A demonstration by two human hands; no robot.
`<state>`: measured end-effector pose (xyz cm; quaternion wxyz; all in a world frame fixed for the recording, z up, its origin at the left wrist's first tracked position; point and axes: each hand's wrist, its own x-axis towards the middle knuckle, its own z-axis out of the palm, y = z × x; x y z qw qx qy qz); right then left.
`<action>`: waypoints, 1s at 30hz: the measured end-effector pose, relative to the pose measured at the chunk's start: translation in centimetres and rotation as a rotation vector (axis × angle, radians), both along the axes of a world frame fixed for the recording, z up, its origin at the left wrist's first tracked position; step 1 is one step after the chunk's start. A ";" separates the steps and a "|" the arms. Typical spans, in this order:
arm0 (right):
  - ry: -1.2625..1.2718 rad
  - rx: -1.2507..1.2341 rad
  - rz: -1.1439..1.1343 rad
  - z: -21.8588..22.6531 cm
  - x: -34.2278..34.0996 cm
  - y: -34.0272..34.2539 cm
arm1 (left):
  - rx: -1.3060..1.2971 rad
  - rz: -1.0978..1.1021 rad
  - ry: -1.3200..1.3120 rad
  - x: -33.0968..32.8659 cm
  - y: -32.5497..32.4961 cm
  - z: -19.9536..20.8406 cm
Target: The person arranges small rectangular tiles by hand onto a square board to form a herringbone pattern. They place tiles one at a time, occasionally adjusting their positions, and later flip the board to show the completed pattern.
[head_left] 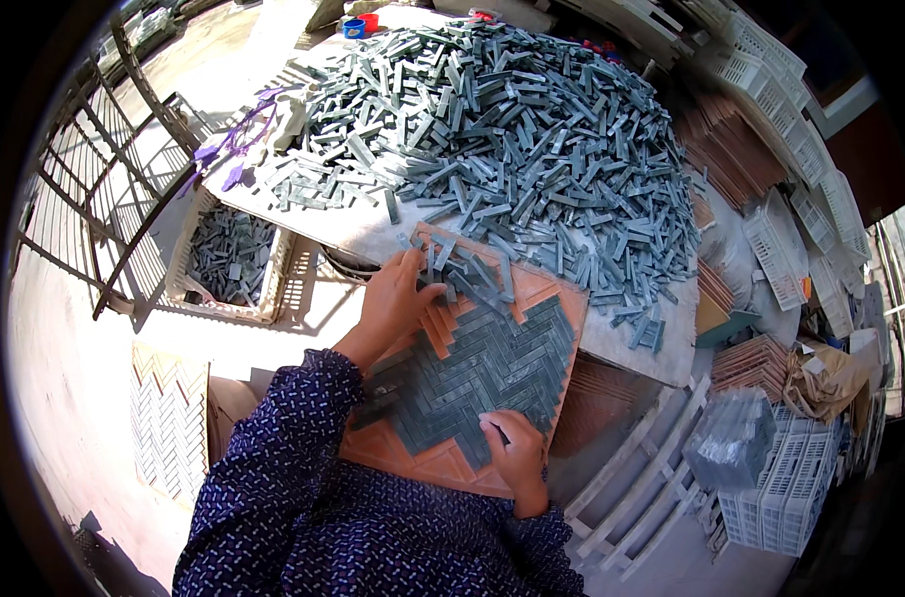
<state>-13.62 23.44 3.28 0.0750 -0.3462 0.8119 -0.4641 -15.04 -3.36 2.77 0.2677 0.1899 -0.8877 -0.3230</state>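
Observation:
An orange herringbone mould tray (383, 453) leans on the table's near edge in front of me. Dark green-grey stone strips (472, 363) fill most of its slots in a zigzag pattern. Bare orange slots show at the top and along the bottom. Loose strips (467, 274) lie jumbled on the tray's upper end. My left hand (398, 298) is at that end, its fingers curled beside the loose strips; what they grip is hidden. Low on the tray's right side, my right hand (517, 458) pinches something small and dark, too small to name.
A large heap of stone strips (512, 129) covers the table (632, 343). At left stand a crate of stone pieces (234, 259), a metal frame (99, 199) and a filled herringbone panel (169, 423). White crates (781, 488) and stacked orange moulds (751, 368) stand at right.

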 end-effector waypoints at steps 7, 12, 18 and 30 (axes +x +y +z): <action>0.002 -0.017 -0.004 0.2 -0.2 0.3 | 0.030 0.041 -0.079 1.2 -0.3 -0.9; -0.014 -0.041 0.052 1.6 -1.9 -2.7 | 0.381 0.047 -0.105 6.9 -0.4 -1.1; 0.260 -0.088 0.090 0.1 -6.1 -12.0 | 0.317 0.076 -0.077 8.9 0.4 -1.6; -0.052 0.260 -0.056 0.6 -9.4 -16.0 | 0.133 -0.004 -0.087 9.2 0.5 -1.5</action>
